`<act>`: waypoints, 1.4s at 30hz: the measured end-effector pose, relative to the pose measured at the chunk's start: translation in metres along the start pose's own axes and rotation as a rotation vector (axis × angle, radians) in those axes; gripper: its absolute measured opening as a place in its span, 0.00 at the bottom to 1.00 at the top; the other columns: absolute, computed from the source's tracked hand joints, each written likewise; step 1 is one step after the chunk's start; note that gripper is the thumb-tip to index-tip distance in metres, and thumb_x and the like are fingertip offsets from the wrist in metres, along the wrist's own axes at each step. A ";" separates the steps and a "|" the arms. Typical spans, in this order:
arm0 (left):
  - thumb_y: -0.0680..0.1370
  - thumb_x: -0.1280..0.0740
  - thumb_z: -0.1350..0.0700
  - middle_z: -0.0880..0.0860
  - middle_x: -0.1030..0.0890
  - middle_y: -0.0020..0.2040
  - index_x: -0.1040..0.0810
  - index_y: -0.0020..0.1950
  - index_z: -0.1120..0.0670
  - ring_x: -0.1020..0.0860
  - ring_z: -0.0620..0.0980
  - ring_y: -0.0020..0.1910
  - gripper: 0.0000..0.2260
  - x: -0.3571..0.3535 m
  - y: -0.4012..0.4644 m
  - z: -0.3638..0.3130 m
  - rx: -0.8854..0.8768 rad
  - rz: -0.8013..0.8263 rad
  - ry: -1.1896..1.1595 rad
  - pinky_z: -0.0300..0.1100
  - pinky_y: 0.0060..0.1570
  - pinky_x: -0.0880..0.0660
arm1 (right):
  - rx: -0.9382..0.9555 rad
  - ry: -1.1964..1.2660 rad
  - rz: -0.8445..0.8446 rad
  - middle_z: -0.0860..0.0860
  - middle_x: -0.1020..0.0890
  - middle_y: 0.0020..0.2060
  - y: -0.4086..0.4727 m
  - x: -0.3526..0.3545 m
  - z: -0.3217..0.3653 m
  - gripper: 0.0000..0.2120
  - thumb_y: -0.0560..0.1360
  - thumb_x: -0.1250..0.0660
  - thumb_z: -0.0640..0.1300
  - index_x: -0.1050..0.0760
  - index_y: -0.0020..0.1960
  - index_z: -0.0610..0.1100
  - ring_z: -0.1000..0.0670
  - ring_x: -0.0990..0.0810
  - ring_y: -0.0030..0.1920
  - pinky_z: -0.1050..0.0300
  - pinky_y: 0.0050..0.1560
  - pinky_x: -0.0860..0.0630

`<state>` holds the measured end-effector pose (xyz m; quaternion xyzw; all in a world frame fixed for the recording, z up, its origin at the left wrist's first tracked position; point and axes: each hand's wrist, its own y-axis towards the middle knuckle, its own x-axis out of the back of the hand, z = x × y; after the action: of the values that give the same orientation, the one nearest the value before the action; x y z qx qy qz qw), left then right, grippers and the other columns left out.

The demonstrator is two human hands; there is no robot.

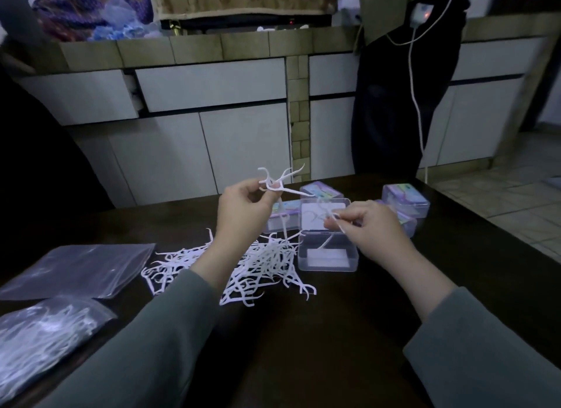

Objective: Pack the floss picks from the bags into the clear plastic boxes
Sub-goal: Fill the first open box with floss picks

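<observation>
the left hand [243, 207] is raised above the dark wooden table [334, 331], its fingers curled round a small cluster of thin white plastic floss picks [274, 181] whose forked heads and pointed tails stick out in different directions. the right hand [368, 225] pinches one or two more picks by the stem just over the open clear plastic box [328, 251], which sits on the table right of the loose heap of white floss picks [236, 268]. a single pick already leans inside that box. the box's clear hinged lid [324, 214] stands open behind it.

the likeliest trouble is tangling: the picks in the left hand are splayed, and a hooked head could catch another pick and drag it out when one is drawn away, so some drop back on the table or beyond its edge. picks fed in crosswise could also bridge the box and keep it from filling or closing. the box looks light, so a nudge from the right hand might slide it into the closed boxes with purple labels [405, 199] behind it.

at the near left lie a flat, seemingly empty clear plastic bag [76, 269] and a full clear plastic bag of picks [42, 334], so much remains to pack. the light is dim, which makes white picks over a clear box hard to count.
</observation>
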<state>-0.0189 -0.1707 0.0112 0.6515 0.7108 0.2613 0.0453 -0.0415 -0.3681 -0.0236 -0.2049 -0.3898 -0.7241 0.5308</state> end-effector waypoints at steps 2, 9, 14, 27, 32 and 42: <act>0.77 0.30 0.53 0.51 0.17 0.36 0.17 0.44 0.49 0.24 0.47 0.35 0.03 -0.014 0.000 0.001 0.013 -0.004 -0.025 0.42 0.35 0.28 | 0.086 -0.302 0.047 0.55 0.19 0.52 -0.002 0.005 -0.001 0.11 0.79 0.36 0.53 0.19 0.58 0.55 0.51 0.28 0.55 0.50 0.59 0.35; 0.76 0.29 0.50 0.55 0.16 0.37 0.17 0.36 0.38 0.26 0.54 0.36 0.10 -0.041 0.002 0.014 0.035 -0.031 -0.064 0.55 0.39 0.24 | 0.187 -0.602 0.198 0.53 0.18 0.52 0.000 0.003 0.006 0.14 0.78 0.39 0.59 0.19 0.57 0.57 0.48 0.29 0.55 0.49 0.55 0.39; 0.77 0.30 0.52 0.45 0.21 0.34 0.15 0.52 0.49 0.34 0.44 0.29 0.06 -0.043 -0.005 0.020 0.050 0.000 -0.053 0.36 0.29 0.35 | 0.163 -0.534 0.231 0.54 0.21 0.60 0.000 0.007 0.002 0.18 0.75 0.37 0.62 0.23 0.63 0.59 0.49 0.32 0.62 0.48 0.62 0.39; 0.77 0.31 0.51 0.49 0.17 0.43 0.17 0.56 0.51 0.25 0.45 0.34 0.10 -0.077 -0.011 0.011 0.060 0.049 -0.015 0.40 0.34 0.25 | 0.027 -0.426 0.274 0.55 0.28 0.68 -0.016 0.033 -0.023 0.39 0.63 0.34 0.75 0.33 0.70 0.59 0.50 0.34 0.69 0.47 0.68 0.42; 0.76 0.31 0.52 0.46 0.18 0.54 0.17 0.57 0.50 0.22 0.47 0.52 0.10 -0.053 -0.008 0.019 -0.385 0.299 0.654 0.41 0.44 0.25 | 0.028 -0.330 0.258 0.56 0.25 0.65 -0.015 0.027 -0.023 0.40 0.62 0.31 0.73 0.31 0.69 0.57 0.52 0.31 0.65 0.51 0.64 0.39; 0.74 0.28 0.46 0.43 0.21 0.59 0.21 0.59 0.42 0.26 0.44 0.57 0.14 -0.032 -0.004 0.002 -0.202 0.508 0.855 0.42 0.54 0.25 | 0.009 -0.255 0.264 0.58 0.24 0.62 -0.015 0.016 -0.021 0.40 0.61 0.29 0.72 0.30 0.68 0.58 0.54 0.30 0.64 0.55 0.59 0.37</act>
<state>-0.0175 -0.2005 -0.0010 0.6310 0.4559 0.5749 -0.2520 -0.0591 -0.3921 -0.0299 -0.3421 -0.4268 -0.6146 0.5684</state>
